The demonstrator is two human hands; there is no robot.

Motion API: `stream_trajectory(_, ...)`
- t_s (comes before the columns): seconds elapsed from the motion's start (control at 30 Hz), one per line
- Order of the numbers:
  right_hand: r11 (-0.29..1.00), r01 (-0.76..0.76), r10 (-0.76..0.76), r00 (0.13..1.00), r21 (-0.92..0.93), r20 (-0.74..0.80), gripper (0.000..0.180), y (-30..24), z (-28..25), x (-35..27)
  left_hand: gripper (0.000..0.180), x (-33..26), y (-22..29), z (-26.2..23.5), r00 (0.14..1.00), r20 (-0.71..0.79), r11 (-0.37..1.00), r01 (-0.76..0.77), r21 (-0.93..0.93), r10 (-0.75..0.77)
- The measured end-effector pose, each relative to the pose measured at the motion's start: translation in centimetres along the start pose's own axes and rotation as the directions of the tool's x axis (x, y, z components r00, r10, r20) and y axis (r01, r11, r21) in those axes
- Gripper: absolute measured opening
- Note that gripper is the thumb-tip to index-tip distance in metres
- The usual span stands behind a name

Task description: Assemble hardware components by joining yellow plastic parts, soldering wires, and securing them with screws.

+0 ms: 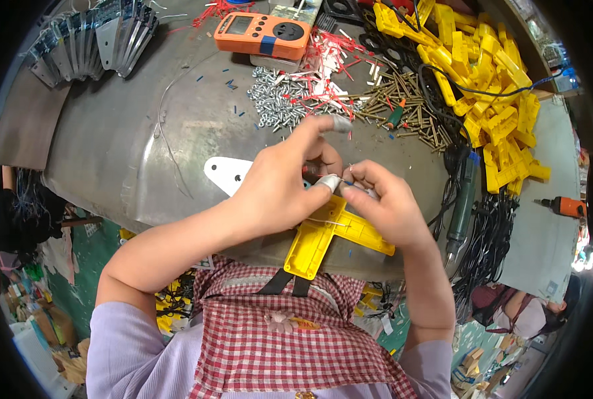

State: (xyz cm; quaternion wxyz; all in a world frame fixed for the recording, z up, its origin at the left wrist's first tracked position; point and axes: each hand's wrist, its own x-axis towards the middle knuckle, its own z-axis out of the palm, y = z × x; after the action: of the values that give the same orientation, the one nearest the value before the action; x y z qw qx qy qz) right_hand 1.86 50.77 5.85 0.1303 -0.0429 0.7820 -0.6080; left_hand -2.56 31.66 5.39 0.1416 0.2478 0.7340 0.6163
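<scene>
Near the table's front edge, my left hand (280,176) and my right hand (386,203) meet with their fingertips almost touching. White coverings wrap the left thumb and a left fingertip. Both hands are closed in a pinch on a thin pale wire (323,221), whose end is mostly hidden by the fingers. Beneath them lies a yellow plastic housing (311,246), its hollow ribbed side up, with the wire running across it. A white plate with holes (224,171) sticks out from under my left hand. Something dark red behind the left fingers is too covered to name.
Piles of silver screws (276,100), brass-coloured screws (403,100) and red-white wire pieces (326,63) lie beyond my hands. An orange meter (263,34) stands behind them. Yellow housings (502,100) heap at right, near a green power screwdriver (464,206). Metal plates (113,40) stand far left.
</scene>
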Motion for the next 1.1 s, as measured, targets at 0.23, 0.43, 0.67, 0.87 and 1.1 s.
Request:
stream_trajectory(0.23, 0.757, 0.266, -0.380, 0.922, -0.597, -0.070, 0.011, -0.2, 0.8, -0.3, 0.061, -0.6, -0.5, -0.8, 0.989, 0.146, 0.999, 0.042, -0.032, -0.037)
stream_trajectory(0.43, 0.904, 0.001, -0.087, 0.979, -0.427, -0.183, 0.018, 0.3, 0.2, 0.5, 0.048, -3.6, -2.5, -1.0, 0.968, -0.108, 0.950, -0.194, 0.244, 0.226)
stream_trajectory(0.67, 0.687, 0.134, -0.508, 0.791, -0.714, -0.341, 0.019, 0.7, 1.1, -2.7, 0.031, -2.9, -2.6, 0.6, 0.864, -0.029, 0.729, -0.405, 0.552, 0.502)
stream_trajectory(0.87, 0.612, 0.176, -0.377, 0.922, -0.771, -0.089, 0.016, 0.6, 4.2, -4.2, 0.022, -2.7, -3.2, 0.9, 0.855, 0.039, 0.657, -0.425, 0.623, 0.517)
stream_trajectory(1.1, 0.736, 0.158, -0.394, 0.890, -0.658, -0.227, 0.013, 0.5, 3.3, -4.4, 0.019, -2.4, -2.1, 1.1, 0.885, -0.002, 0.744, -0.390, 0.542, 0.466)
